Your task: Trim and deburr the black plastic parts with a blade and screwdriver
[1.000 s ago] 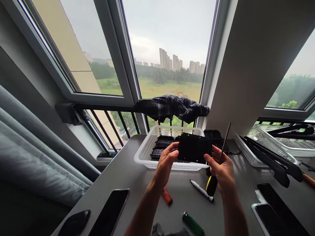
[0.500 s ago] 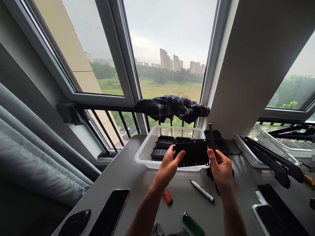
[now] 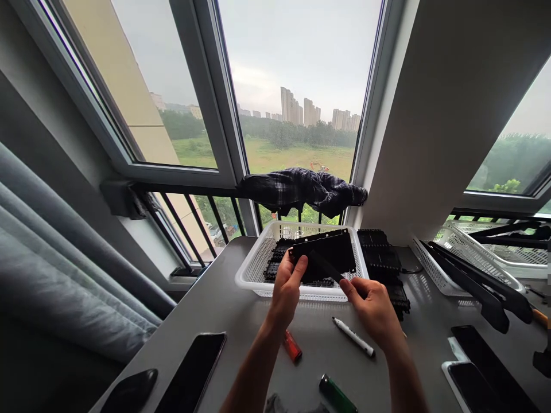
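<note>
Two hands meet over the near edge of the white basket (image 3: 253, 269) at the middle of the tabletop (image 3: 215, 304). Going left to right: the left hand (image 3: 286, 287) pinches the near left corner of a black plate (image 3: 325, 252), thumb on top, holding it tilted above the basket, where more black parts (image 3: 279, 261) lie. The right hand (image 3: 372, 304) is closed on a dark, thin tool (image 3: 327, 267) whose tip rests against the plate's near face; the pictures do not make clear whether it is a screwdriver

To do this well, I judge the left hand should keep the plate steady and low over the basket, so anything that comes loose drops into it. The tool should stay square to the plate and press lightly, since a slip could run toward the left fingers

Near the wrists lie a red lighter (image 3: 293, 346), a white marker (image 3: 353, 336) and a green lighter (image 3: 338, 393), all apart from the hands. Further right, a stack of black parts (image 3: 383, 261) sits beside the basket
</note>
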Demonstrator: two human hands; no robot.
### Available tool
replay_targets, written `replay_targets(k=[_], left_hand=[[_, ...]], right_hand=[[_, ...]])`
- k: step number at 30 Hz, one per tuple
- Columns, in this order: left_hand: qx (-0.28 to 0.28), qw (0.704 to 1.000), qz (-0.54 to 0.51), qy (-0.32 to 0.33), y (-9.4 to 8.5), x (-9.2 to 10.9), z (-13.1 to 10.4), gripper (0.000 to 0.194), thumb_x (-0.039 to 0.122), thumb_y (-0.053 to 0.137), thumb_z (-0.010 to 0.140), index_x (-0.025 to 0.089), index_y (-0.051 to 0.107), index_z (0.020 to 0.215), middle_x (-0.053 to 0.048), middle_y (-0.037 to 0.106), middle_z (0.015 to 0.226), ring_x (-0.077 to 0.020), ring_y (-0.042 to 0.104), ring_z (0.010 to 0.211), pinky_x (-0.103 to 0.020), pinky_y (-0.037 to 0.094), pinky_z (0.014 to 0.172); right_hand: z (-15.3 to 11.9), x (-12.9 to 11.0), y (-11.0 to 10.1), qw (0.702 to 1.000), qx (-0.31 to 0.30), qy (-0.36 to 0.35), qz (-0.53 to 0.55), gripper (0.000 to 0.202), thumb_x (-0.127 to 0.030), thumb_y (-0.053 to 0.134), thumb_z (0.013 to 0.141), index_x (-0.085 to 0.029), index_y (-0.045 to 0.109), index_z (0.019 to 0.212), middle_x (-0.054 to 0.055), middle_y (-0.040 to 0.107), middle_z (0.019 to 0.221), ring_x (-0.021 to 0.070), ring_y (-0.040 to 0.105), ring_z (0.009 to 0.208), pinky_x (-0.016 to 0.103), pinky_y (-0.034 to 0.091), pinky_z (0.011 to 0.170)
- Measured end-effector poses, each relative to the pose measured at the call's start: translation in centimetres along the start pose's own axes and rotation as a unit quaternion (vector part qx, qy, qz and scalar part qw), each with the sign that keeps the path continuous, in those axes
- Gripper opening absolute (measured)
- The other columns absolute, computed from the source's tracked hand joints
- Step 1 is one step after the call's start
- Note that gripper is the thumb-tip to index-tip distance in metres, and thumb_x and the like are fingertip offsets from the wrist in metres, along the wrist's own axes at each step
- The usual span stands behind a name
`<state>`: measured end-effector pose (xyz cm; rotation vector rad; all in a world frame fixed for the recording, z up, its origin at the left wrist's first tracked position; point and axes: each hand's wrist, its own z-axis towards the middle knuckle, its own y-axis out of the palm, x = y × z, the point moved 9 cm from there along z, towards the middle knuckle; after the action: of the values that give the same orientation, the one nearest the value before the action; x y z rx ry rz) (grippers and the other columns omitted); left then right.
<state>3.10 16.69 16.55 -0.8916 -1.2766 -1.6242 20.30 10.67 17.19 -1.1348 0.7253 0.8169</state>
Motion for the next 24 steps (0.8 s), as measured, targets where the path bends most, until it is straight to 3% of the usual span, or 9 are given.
replay_targets(k=[4, 14, 20, 24], left_hand=[[0.006, 1.0, -0.013, -0.018, 0.1, -0.2, -0.2, 0.045, 0.049, 0.064, 0.082, 0.02, 0.06, 0.117, -0.005, 0.071, 0.1, -0.0248, 0.064, 0.104, -0.036, 0.049, 0.092], [-0.035, 0.999, 0.021, 0.032, 0.9, 0.3, -0.2, 0.043, 0.047, 0.065, 0.083, 0.019, 0.056, 0.113, -0.007, 0.069, 0.103, -0.0235, 0.065, 0.099, -0.035, 0.05, 0.088], [0.005, 0.997, 0.054, 0.058, 0.0, 0.8, -0.2, 0.038, 0.04, 0.067, 0.083, 0.018, 0.056, 0.112, -0.007, 0.069, 0.108, -0.0237, 0.064, 0.104, -0.035, 0.047, 0.095], [-0.001, 0.997, 0.056, 0.059, 0.1, 0.9, -0.3, 0.039, 0.039, 0.068, 0.083, 0.018, 0.056, 0.114, -0.008, 0.068, 0.11, -0.0236, 0.064, 0.105, -0.035, 0.046, 0.096]], right_hand=[[0.1, -0.1, 0.2, 1.0, 0.01, -0.013, -0.001, 0.051, -0.051, 0.055, 0.089, -0.018, 0.045, 0.052, -0.004, 0.035, 0.052, 0.0104, 0.03, 0.053, 0.025, 0.022, 0.05], [0.7, 0.9, 1.2, 1.0, -0.015, -0.012, -0.016, 0.052, -0.054, 0.053, 0.088, -0.018, 0.046, 0.051, -0.003, 0.041, 0.049, 0.0108, 0.036, 0.052, 0.026, 0.022, 0.05], [0.6, 1.0, 1.1, 0.999, -0.026, 0.002, -0.019, 0.052, -0.056, 0.052, 0.088, -0.018, 0.046, 0.053, -0.003, 0.04, 0.052, 0.0112, 0.036, 0.054, 0.025, 0.024, 0.052], [0.5, 1.0, 1.1, 0.999, -0.035, 0.014, -0.026, 0.055, -0.06, 0.049, 0.089, -0.018, 0.046, 0.053, -0.003, 0.039, 0.052, 0.011, 0.035, 0.054, 0.025, 0.024, 0.053]])
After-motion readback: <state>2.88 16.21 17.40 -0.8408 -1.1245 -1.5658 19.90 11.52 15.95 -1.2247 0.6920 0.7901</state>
